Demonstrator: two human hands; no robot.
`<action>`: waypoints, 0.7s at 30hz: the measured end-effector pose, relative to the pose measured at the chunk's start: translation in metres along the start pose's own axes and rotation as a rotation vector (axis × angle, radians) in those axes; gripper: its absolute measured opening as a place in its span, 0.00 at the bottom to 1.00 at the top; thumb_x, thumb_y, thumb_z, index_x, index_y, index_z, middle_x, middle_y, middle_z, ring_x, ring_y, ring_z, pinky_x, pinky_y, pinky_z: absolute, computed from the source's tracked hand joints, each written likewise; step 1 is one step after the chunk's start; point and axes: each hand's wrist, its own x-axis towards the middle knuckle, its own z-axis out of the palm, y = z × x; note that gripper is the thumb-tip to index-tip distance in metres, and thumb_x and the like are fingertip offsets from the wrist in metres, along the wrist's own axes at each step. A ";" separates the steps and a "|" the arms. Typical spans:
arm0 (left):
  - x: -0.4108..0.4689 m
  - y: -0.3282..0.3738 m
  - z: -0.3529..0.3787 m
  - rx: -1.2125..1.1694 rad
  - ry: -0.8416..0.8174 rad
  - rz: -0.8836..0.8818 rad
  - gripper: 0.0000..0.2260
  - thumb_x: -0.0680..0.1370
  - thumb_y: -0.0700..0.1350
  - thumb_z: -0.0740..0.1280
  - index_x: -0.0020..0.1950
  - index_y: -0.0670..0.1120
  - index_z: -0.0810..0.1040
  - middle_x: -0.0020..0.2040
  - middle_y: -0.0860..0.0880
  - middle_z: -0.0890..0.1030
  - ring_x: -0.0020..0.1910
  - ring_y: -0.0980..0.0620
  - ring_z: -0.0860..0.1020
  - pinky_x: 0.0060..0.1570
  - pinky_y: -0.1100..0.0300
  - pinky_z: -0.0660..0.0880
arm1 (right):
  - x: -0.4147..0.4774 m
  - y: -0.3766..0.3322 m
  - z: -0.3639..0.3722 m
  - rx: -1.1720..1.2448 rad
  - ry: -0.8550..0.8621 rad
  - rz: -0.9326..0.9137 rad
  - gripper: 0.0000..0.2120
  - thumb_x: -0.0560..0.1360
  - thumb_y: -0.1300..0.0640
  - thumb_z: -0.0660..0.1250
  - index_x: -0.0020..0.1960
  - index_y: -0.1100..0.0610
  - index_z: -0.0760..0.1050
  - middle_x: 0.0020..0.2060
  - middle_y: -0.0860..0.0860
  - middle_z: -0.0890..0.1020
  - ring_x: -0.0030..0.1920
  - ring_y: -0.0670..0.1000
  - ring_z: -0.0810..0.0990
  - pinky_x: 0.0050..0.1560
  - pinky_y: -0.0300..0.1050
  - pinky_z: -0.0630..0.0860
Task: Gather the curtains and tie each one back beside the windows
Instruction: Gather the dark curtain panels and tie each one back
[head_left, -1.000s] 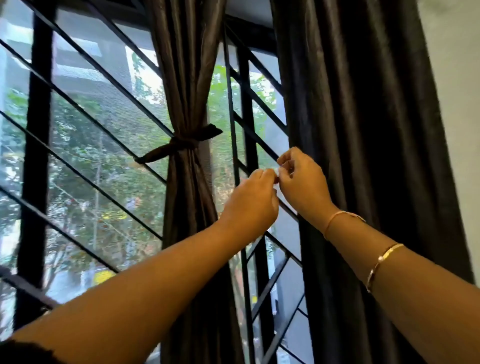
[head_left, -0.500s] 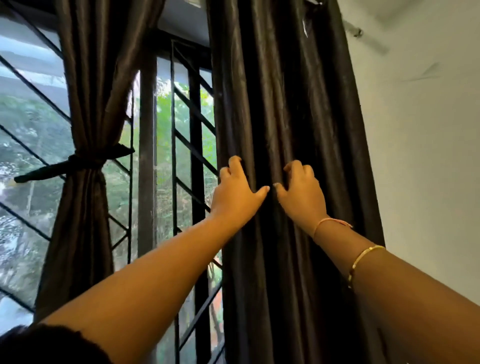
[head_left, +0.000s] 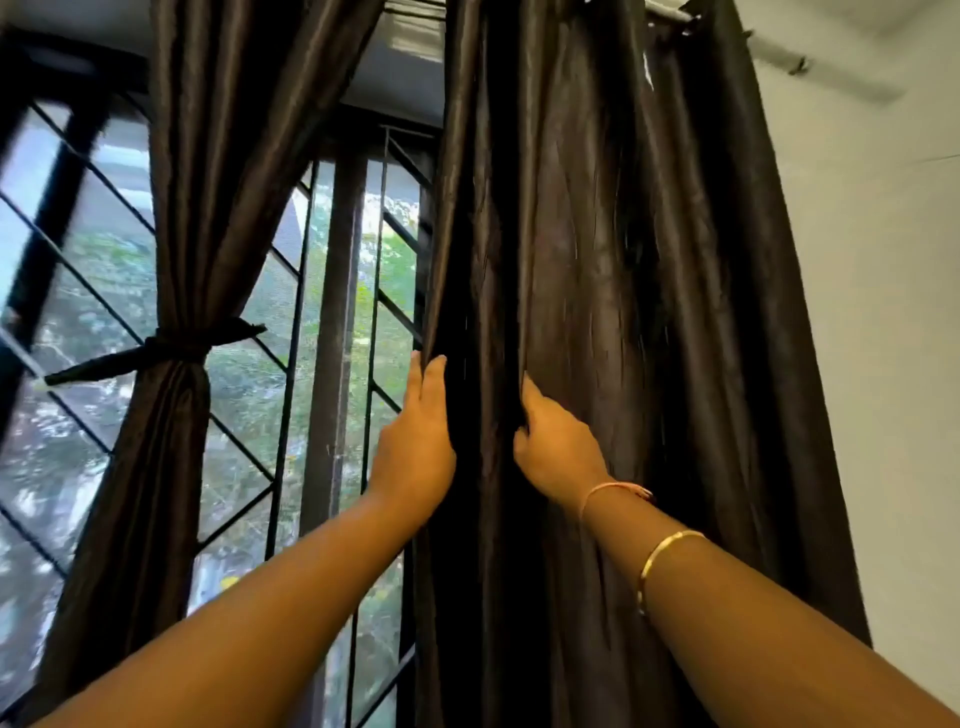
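I can't see the fingertips of my right hand (head_left: 556, 447): they vanish into a fold of the loose curtain (head_left: 597, 260). My left hand (head_left: 415, 447) hides its thumb. That curtain and the tied curtain (head_left: 171, 467) run off the bottom edge. The trees (head_left: 249, 395) outside are blurred.

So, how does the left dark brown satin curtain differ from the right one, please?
The left dark brown satin curtain is cinched by a fabric tie; the right dark brown satin curtain hangs loose. The left one is untouched; the left hand touches the right one's edge, the right hand grips its fold. Same glossy fabric.
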 end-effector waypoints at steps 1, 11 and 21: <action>0.001 -0.005 -0.004 0.013 0.011 -0.004 0.29 0.79 0.37 0.57 0.76 0.51 0.50 0.77 0.46 0.53 0.48 0.40 0.76 0.42 0.53 0.72 | 0.000 -0.007 0.004 -0.026 -0.013 -0.049 0.32 0.76 0.59 0.55 0.77 0.48 0.47 0.57 0.60 0.77 0.53 0.65 0.76 0.47 0.51 0.72; 0.007 -0.070 -0.030 -0.060 0.162 -0.135 0.22 0.80 0.39 0.58 0.74 0.47 0.60 0.62 0.39 0.75 0.59 0.39 0.74 0.48 0.58 0.66 | 0.021 -0.124 0.041 -0.020 -0.093 -0.373 0.27 0.77 0.60 0.55 0.76 0.58 0.54 0.60 0.63 0.76 0.56 0.66 0.76 0.48 0.53 0.71; 0.006 -0.071 -0.027 -0.027 0.068 0.029 0.33 0.74 0.48 0.57 0.74 0.61 0.42 0.33 0.49 0.72 0.26 0.52 0.71 0.25 0.61 0.60 | 0.013 -0.079 0.065 -0.019 -0.002 -0.234 0.34 0.76 0.58 0.57 0.77 0.49 0.45 0.54 0.62 0.80 0.50 0.65 0.79 0.43 0.52 0.72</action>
